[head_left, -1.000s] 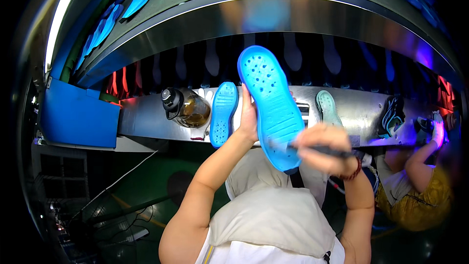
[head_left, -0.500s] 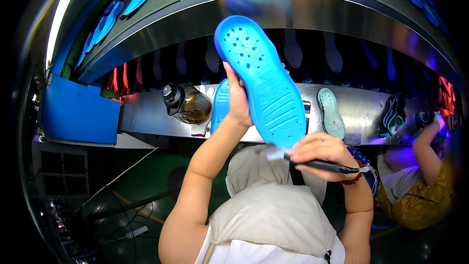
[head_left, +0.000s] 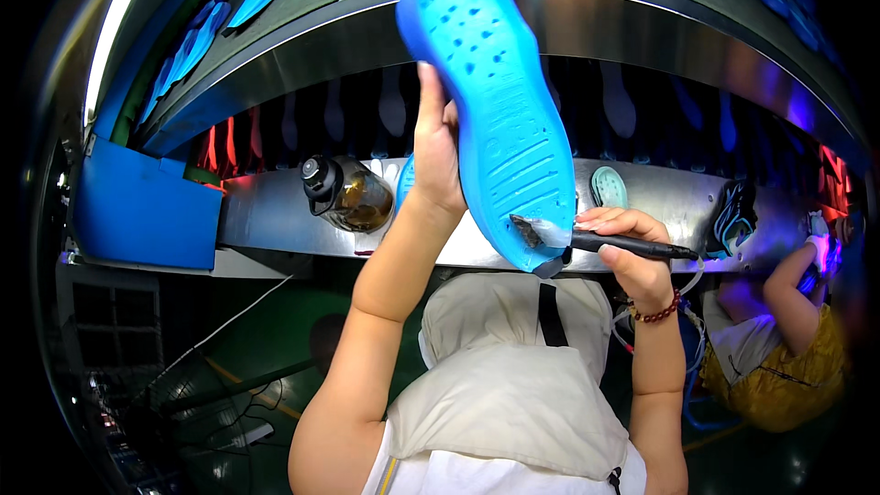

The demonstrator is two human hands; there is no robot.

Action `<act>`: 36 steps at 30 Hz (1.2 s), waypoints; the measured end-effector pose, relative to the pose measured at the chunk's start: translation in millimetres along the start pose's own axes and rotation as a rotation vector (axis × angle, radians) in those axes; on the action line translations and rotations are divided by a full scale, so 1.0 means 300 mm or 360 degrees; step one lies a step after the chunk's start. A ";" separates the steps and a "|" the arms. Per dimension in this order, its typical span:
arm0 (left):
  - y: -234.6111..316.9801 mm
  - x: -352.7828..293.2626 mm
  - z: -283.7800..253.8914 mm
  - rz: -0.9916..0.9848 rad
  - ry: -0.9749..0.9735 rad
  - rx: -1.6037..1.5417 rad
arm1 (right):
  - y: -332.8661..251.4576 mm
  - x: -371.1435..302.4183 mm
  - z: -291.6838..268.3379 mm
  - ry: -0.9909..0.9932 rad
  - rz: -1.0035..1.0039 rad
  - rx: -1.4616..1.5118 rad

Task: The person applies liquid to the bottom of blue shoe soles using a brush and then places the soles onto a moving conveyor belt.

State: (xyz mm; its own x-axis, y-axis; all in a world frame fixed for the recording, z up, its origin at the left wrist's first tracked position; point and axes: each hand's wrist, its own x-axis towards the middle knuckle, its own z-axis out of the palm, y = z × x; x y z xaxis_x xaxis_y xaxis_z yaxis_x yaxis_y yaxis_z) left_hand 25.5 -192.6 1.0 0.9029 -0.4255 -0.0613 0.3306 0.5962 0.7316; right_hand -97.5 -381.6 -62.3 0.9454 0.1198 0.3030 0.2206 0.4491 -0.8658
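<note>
Blue sole (head_left: 507,124) — edge in left hand (head_left: 438,158), off bench (head_left: 261,213)

Can make out faint moulded marks (head_left: 506,126) on the blue sole (head_left: 495,101), set midway along, between the scattered round holes (head_left: 465,26) at the far end and the slanted ridges (head_left: 522,170) toward the near end. Look like a small block of lettering in the same blue as the surface around, but come out too low in contrast and too small to read. Cannot read any word, label, number or sign elsewhere either.
</note>
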 end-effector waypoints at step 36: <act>-0.046 -0.128 -0.035 -0.1342 -0.0200 0.0322 | -0.172 0.061 0.006 -0.0963 0.0088 -0.1150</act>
State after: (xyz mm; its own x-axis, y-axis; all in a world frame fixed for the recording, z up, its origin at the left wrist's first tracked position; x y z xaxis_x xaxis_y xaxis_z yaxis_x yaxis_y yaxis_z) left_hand -10.9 -177.4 -13.8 0.3383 -0.7491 -0.5695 0.8084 -0.0785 0.5834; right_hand -91.9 -400.9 -11.3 0.7187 0.6548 0.2338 0.4662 -0.2043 -0.8608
